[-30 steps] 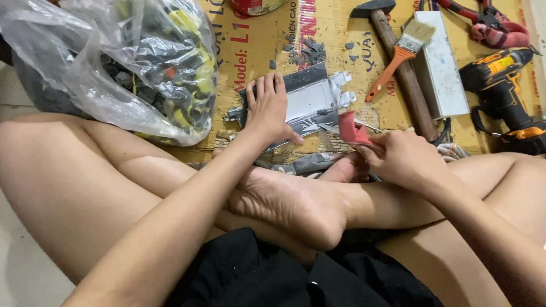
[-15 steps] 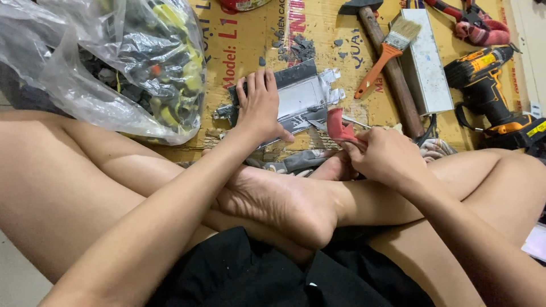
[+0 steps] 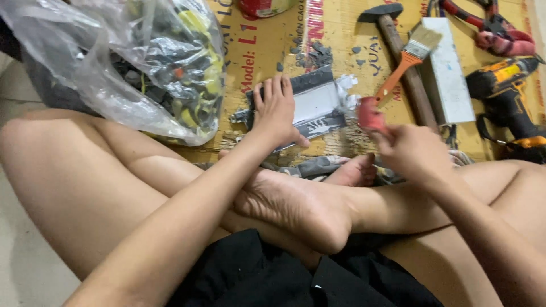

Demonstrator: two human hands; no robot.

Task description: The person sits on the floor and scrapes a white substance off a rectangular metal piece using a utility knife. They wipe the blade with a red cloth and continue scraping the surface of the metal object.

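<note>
My left hand lies flat, fingers spread, on a grey metal box-shaped part with torn silvery edges, pressing it onto the cardboard. My right hand is closed around a red-handled tool, whose red end sticks up beside the part's right edge. My crossed bare legs and one foot lie just below both hands.
A clear plastic bag of dark and yellow parts sits at left. On the cardboard sheet lie a hammer, an orange-handled paintbrush, a pale rectangular block, red pliers and a yellow-black cordless drill.
The view has shifted slightly. My left hand stays pressed on the grey part; my right hand with the red tool has held close by its right edge.
</note>
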